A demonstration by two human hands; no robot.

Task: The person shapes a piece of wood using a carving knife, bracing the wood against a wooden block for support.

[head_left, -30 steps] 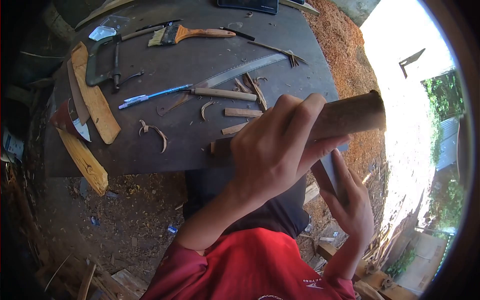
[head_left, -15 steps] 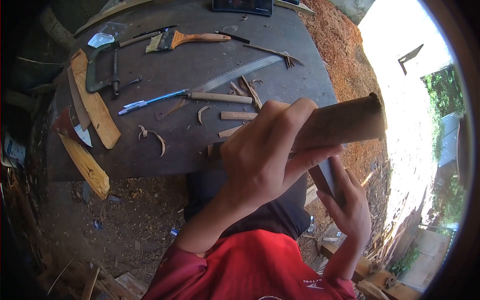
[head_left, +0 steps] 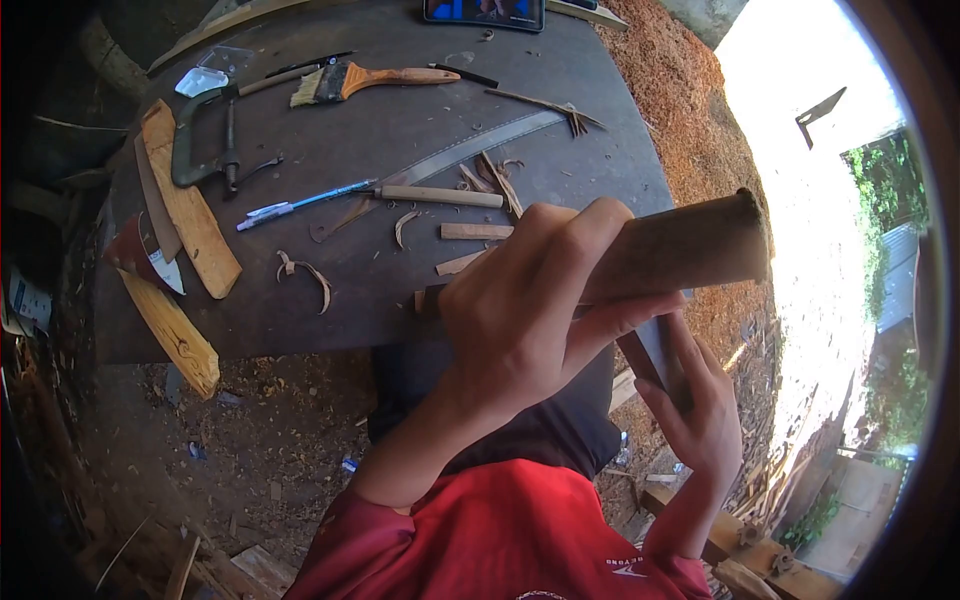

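Note:
My left hand (head_left: 520, 300) is wrapped round a brown wooden block (head_left: 690, 240), raised over the table's front right edge, its squared end pointing right. Lower right, the fingers and thumb of my right hand (head_left: 705, 410) close on a dark flat bar (head_left: 655, 360) that slants up under the block. How the bar and the block meet is hidden by my fingers. Beyond my left knuckles lie short wood strips (head_left: 476, 231), a wooden-handled tool (head_left: 440, 195), a steel ruler (head_left: 480, 145) and curled shavings (head_left: 320, 280).
On the dark table (head_left: 350, 325) lie a paintbrush (head_left: 400, 75), a blue pen (head_left: 300, 203), a clamp (head_left: 182, 140), wood offcuts (head_left: 190, 200) and a reddish-brown cup-like thing (head_left: 135, 245). A phone-like screen (head_left: 485, 12) stands at the back. Sawdust (head_left: 680, 90) is heaped right of the table.
Both hands and the pieces in them stay almost where they were. The picture on the screen at the back has changed.

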